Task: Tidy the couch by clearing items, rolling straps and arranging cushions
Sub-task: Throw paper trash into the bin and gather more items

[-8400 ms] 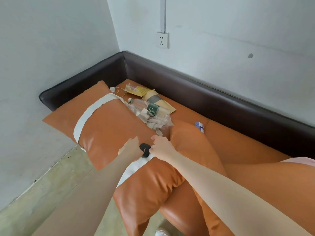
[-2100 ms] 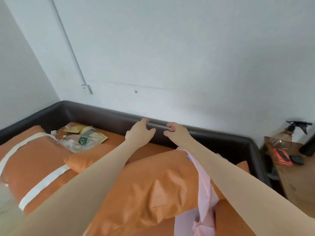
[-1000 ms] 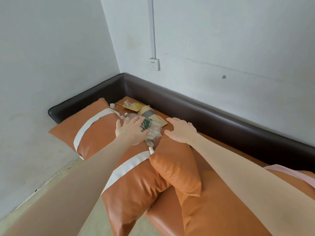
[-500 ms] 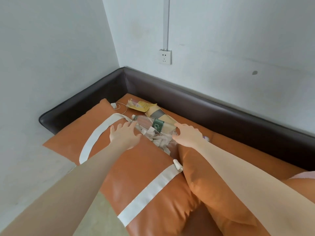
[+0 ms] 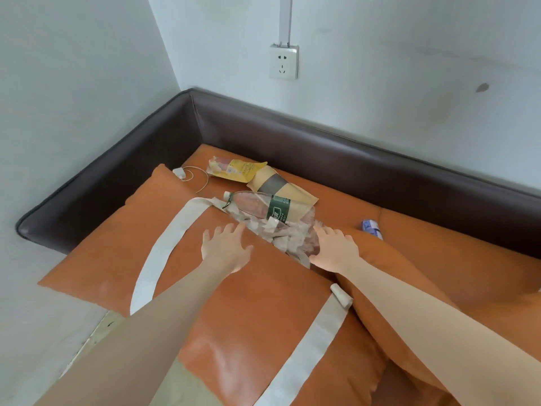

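left hand [image 5: 227, 249]: fingers spread wide, holding nothing, palm down over the big orange cushion [image 5: 164, 259] mid-frame, fingertips right at the edge of the trash pile. I can't say if it's actually touching the cushion.
right hand [image 5: 333, 249]: also loose and holding nothing as far as I can see, sitting on the near end of the clear plastic bag [image 5: 281, 234], just above the smaller orange cushion [image 5: 389, 276].
plastic bag: crumpled, full of paper scraps, wedged between my two hands in the middle of the frame.
bottle [image 5: 263, 205]: clear plastic, green label, lying on its side on top of the bag, cap pointing left.
wrappers: a yellow snack packet [image 5: 234, 171] and a tan paper sleeve [image 5: 278, 186] lie just behind the bottle, toward the couch corner.
straps: two white ones across the big cushion, a flat strap [image 5: 172, 244] on the left and a second strap [image 5: 310, 347] lower right with its end rolled up.
other bits: small white charger with cable [image 5: 187, 175] upper left of the pile, a small blue-white packet [image 5: 371, 227] right of the bag.
couch [image 5: 322, 148]: dark brown backrest, orange seat, tucked into the wall corner.
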